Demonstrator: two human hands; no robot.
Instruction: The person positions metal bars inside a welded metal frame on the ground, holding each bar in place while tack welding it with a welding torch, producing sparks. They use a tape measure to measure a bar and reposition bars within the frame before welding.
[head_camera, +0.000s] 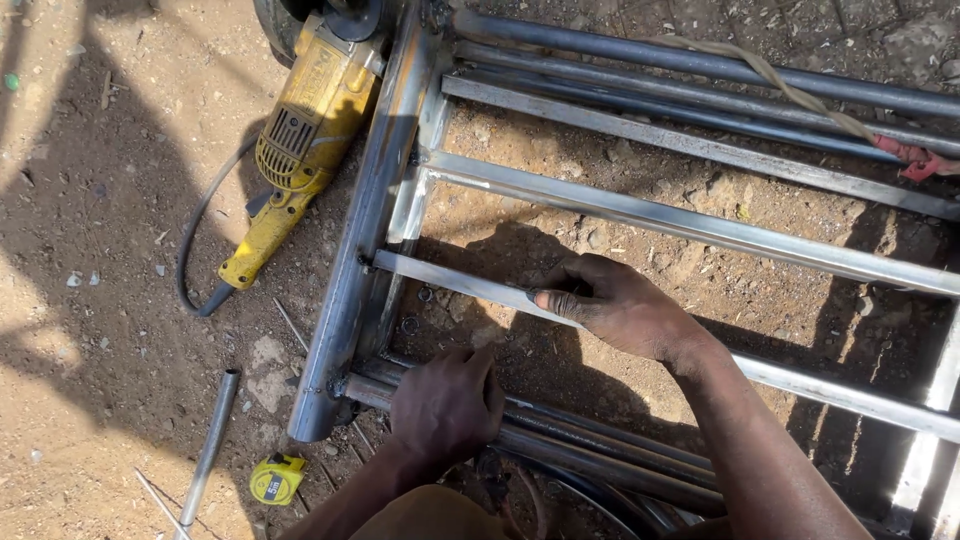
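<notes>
While hands (530, 350) grip frame (370, 200), grinder (300, 130) lies beside.

The welded frame (372, 200) is showing bare grey steel, its flat bars (700, 225) gleaming smooth where the sun is hitting them and looking duller and scuffed in the shade. The round pipes (600, 450) under the left hand (445, 405) are looking darker, with a soft sheen. The right hand (615, 305) is resting on a bright flat bar. The angle grinder (300, 130) is wearing a yellow plastic casing, dusty and matt, with a black rubbery cable (190, 250). The loose tube (210, 440) is shining as plain metal. The tape measure (276, 478) is showing yellow plastic. The ground (90, 330) is lying as rough, dry, gritty earth. The twisted rope (780, 85) is looking fibrous and frayed.
</notes>
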